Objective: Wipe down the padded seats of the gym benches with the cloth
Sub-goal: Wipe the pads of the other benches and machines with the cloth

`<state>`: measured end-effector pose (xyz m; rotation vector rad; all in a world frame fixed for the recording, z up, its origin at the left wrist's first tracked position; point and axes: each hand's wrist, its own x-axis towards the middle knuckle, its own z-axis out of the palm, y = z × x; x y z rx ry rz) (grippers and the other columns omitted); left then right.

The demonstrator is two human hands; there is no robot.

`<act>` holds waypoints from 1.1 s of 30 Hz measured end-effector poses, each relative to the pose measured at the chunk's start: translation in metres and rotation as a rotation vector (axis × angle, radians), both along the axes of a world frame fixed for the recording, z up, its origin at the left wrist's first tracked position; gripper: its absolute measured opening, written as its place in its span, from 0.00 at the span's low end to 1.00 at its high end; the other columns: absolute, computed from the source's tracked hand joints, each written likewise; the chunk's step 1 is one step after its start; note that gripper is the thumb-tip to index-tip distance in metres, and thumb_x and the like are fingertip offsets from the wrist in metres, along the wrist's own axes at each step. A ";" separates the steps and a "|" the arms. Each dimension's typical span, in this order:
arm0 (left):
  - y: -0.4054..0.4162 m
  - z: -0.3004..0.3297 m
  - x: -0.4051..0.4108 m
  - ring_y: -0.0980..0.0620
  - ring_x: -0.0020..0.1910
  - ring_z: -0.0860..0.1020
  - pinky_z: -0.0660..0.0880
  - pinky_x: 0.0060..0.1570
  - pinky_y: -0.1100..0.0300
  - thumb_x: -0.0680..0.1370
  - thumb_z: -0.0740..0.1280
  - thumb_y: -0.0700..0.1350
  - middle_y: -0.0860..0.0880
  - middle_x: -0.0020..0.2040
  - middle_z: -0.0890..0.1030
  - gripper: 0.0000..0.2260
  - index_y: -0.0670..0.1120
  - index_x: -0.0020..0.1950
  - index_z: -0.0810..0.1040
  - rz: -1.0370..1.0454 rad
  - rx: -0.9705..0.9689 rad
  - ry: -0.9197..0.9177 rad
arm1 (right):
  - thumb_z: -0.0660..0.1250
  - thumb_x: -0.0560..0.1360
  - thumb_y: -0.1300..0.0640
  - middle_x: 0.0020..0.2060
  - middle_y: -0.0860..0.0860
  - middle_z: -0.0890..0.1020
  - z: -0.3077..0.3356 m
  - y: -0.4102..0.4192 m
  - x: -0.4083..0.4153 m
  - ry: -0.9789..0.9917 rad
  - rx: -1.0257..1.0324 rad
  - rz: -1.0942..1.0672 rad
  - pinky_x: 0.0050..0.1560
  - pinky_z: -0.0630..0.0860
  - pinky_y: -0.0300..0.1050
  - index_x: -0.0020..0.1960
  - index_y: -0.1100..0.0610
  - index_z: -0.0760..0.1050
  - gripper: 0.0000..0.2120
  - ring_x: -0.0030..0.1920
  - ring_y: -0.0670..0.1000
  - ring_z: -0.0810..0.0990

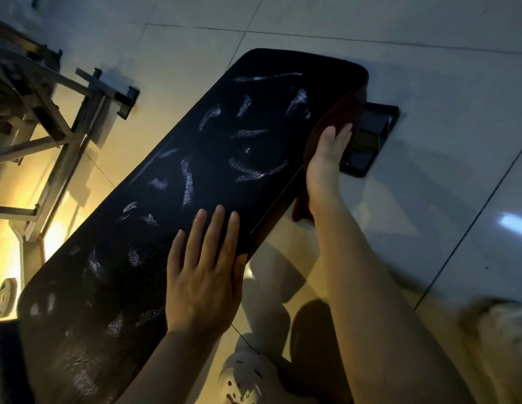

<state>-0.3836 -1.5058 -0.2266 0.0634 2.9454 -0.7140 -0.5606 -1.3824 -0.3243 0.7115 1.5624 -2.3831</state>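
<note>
A long black padded bench seat (195,176) runs from the lower left to the upper right, its worn surface marked with pale streaks. My left hand (206,266) lies flat on the near right part of the seat, fingers straight. My right hand (327,167) presses a dark red cloth (332,121) against the seat's right side edge, fingers stretched along the cloth. Part of the cloth hangs below my wrist.
The bench's black foot (370,138) sticks out on the tiled floor to the right of the cloth. A metal rack frame (61,121) stands at the left, with a weight plate (4,295) low on the left. My light shoe (248,377) is on the floor below.
</note>
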 end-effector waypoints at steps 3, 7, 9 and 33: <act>0.000 0.000 -0.001 0.46 0.77 0.53 0.50 0.73 0.46 0.83 0.46 0.55 0.46 0.76 0.58 0.24 0.47 0.77 0.57 -0.010 0.040 0.048 | 0.45 0.84 0.45 0.79 0.52 0.40 0.015 -0.010 0.036 0.016 -0.011 0.061 0.75 0.51 0.49 0.79 0.53 0.37 0.29 0.79 0.53 0.47; 0.001 0.010 0.000 0.53 0.76 0.51 0.46 0.74 0.52 0.83 0.49 0.53 0.47 0.77 0.60 0.24 0.46 0.77 0.57 0.010 0.256 0.107 | 0.45 0.84 0.45 0.79 0.49 0.39 0.031 -0.030 0.081 0.042 0.007 0.139 0.67 0.52 0.38 0.79 0.51 0.35 0.29 0.78 0.50 0.48; -0.003 0.022 0.003 0.55 0.76 0.51 0.45 0.74 0.53 0.83 0.49 0.52 0.47 0.77 0.61 0.24 0.47 0.78 0.54 -0.008 0.347 0.097 | 0.45 0.83 0.44 0.79 0.48 0.37 0.042 -0.041 0.108 0.079 -0.024 0.140 0.66 0.50 0.37 0.78 0.50 0.34 0.30 0.78 0.48 0.46; -0.086 0.139 0.178 0.49 0.72 0.64 0.66 0.70 0.46 0.82 0.58 0.48 0.49 0.74 0.66 0.20 0.50 0.74 0.66 0.103 0.464 -0.053 | 0.49 0.82 0.43 0.74 0.35 0.34 0.093 -0.151 0.358 0.459 0.102 0.330 0.78 0.53 0.54 0.73 0.36 0.33 0.29 0.77 0.44 0.41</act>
